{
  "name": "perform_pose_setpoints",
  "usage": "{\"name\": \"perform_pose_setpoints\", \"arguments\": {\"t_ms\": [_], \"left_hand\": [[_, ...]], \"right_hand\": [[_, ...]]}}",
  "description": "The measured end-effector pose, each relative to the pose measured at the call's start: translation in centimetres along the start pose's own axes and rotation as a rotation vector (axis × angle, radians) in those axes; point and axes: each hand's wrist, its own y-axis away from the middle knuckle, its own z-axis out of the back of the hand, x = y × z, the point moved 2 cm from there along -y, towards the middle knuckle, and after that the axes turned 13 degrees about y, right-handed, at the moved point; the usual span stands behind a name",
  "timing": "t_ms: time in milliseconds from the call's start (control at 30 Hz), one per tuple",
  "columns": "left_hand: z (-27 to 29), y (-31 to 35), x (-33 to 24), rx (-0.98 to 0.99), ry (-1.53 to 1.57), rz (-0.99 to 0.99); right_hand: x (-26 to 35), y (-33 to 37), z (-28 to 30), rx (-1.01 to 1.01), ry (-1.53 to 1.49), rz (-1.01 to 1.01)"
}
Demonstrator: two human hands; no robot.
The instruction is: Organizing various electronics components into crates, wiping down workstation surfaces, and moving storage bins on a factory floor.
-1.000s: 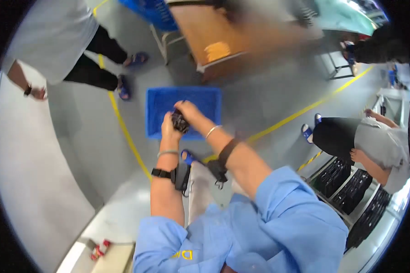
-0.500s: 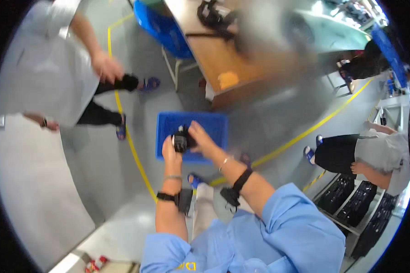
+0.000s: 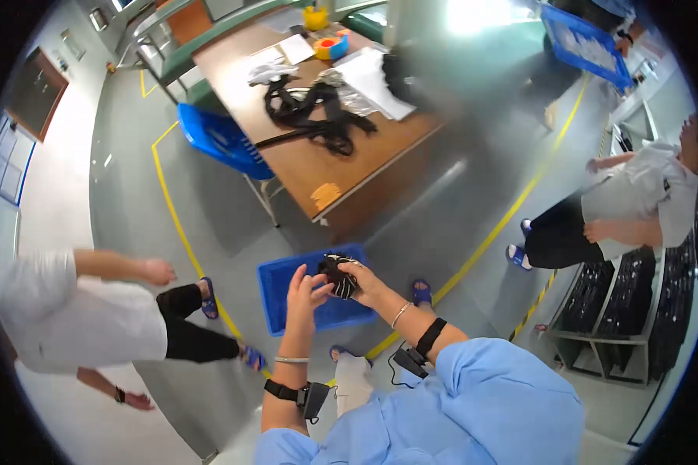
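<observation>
My right hand (image 3: 369, 285) is closed on a small black bundle (image 3: 338, 276) streaked with thin white lines; what exactly it is I cannot make out. Just left of the bundle, my left hand (image 3: 304, 297) is raised with its fingers apart, holding nothing. Its fingertips come close to the bundle, and whether they touch it is unclear. Below both hands a blue plastic crate (image 3: 271, 304) stands on the floor. The hands hide part of its inside.
A wooden table (image 3: 298, 172) ahead bears black straps (image 3: 337, 116) and papers, with a blue chair (image 3: 221, 143) at its left. A person in white (image 3: 93, 325) is close on the left, another (image 3: 636, 194) on the right by racks (image 3: 609, 310) of black items.
My left hand has come away from the black bundle and spread its fingers; my right hand keeps hold. The person on the left has moved nearer in view, and the table shows more fully.
</observation>
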Motion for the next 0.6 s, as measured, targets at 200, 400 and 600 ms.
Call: {"name": "perform_pose_setpoints", "arguments": {"t_ms": [200,400,600], "left_hand": [[-7.7,-4.7,1.2,-0.072,-0.313,-0.154],[-23.9,-10.4,4.7,0.116,-0.421,-0.149],[-38.3,-13.5,6.8,0.360,-0.485,-0.079]], "right_hand": [[10.7,4.6,8.9,-0.036,-0.059,0.050],[25.6,10.4,20.1,-0.132,-0.099,0.212],[37.6,18.6,30.8,-0.266,-0.160,0.530]]}}
